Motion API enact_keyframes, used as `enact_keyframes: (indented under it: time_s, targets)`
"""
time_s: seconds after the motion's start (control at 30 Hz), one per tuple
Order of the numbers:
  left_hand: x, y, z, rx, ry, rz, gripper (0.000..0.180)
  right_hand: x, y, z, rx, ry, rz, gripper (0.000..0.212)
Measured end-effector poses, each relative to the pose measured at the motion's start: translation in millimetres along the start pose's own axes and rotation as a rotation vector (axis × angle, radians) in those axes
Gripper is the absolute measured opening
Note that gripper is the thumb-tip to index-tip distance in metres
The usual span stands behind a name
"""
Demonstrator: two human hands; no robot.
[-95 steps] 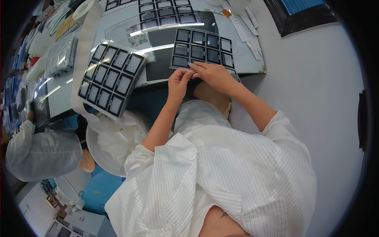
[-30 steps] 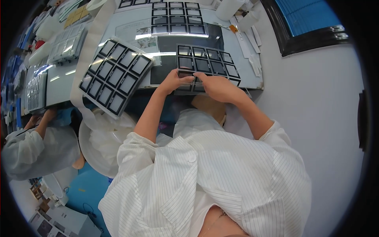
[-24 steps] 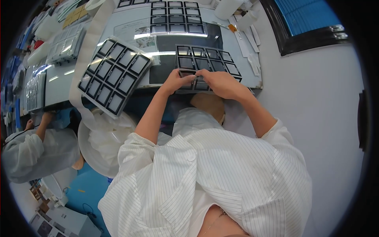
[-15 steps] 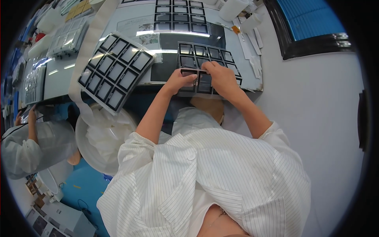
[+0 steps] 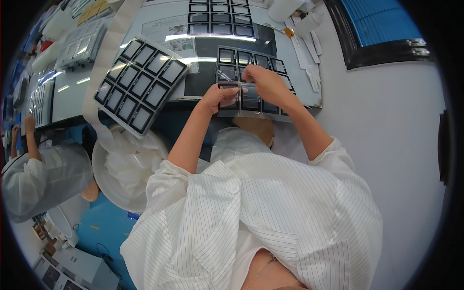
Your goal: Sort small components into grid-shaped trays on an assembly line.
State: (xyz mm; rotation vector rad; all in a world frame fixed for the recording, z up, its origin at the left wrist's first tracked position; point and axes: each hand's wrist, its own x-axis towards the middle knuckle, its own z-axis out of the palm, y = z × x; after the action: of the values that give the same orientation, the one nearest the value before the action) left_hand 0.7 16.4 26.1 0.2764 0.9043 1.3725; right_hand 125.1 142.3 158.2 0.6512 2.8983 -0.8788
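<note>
Head view shows your left hand (image 5: 218, 96) pinching a small dark square panel (image 5: 231, 94) by its edge, lifted just above the near row of the black compartment tray (image 5: 270, 65) so its face stays untouched. Your right hand (image 5: 265, 82) closes its fingertips on the panel's upper right corner, probably to steady or peel something there; which, I cannot tell. A second tray (image 5: 140, 84) lies tilted at the left of the worktop (image 5: 72, 96), overhanging a white bin (image 5: 128, 169).
</note>
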Motion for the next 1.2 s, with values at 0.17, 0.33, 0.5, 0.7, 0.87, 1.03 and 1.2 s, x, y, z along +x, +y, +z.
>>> enact_keyframes:
  time_s: [0.17,0.33,0.5,0.7,0.87,1.03,1.2]
  targets:
    - [3,-9,-7,-0.032,0.008,0.025,0.026,1,-1,10,0.042,-0.011,-0.041,0.021]
    - [5,-18,-16,0.042,0.119,0.010,0.025,-7,6,12,0.202,-0.342,-0.138,0.023]
    - [2,-27,-7,0.052,0.162,0.026,0.025,-11,7,27,0.631,-0.241,0.366,0.036]
    - [2,-40,3,0.189,0.021,0.202,0.032,-12,14,57,0.004,0.072,0.158,0.040]
    - [0,-46,4,0.196,0.035,0.227,0.031,-11,15,68,-0.231,0.140,0.116,0.024]
    - [1,-50,-1,0.165,0.048,0.197,0.026,-14,24,76,-0.477,0.189,-0.149,0.004]
    - [-3,-49,4,0.098,0.180,0.106,0.021,-13,22,62,-0.470,0.213,-0.174,0.005]
